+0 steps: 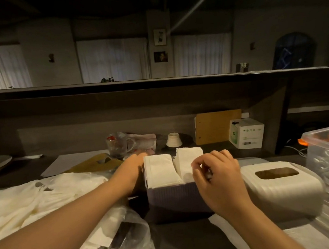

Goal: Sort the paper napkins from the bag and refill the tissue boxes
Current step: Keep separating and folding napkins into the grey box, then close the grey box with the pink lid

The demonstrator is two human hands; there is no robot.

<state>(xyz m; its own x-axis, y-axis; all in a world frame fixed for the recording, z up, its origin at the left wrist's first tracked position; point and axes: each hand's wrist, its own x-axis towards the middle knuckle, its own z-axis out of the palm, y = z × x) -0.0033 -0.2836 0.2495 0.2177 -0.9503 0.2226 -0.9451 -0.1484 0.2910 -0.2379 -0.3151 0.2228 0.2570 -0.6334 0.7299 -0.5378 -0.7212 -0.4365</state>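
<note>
Two white napkin stacks [170, 169] stand upright in the ribbed lilac box [174, 200] at centre. Right hand [218, 176] pinches the right stack's near edge, fingers curled. Left hand [132, 168] lies flat against the box's left wall, fingers straight. One ribbed cream lid [282, 185] beside it; crinkly clear bag [122, 238] near left.

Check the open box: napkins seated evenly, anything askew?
Not evenly. In the purple box the right napkin stack stands higher and ragged beside the flat left stack. Right hand pinches its edge; left hand braces the box side.
</note>
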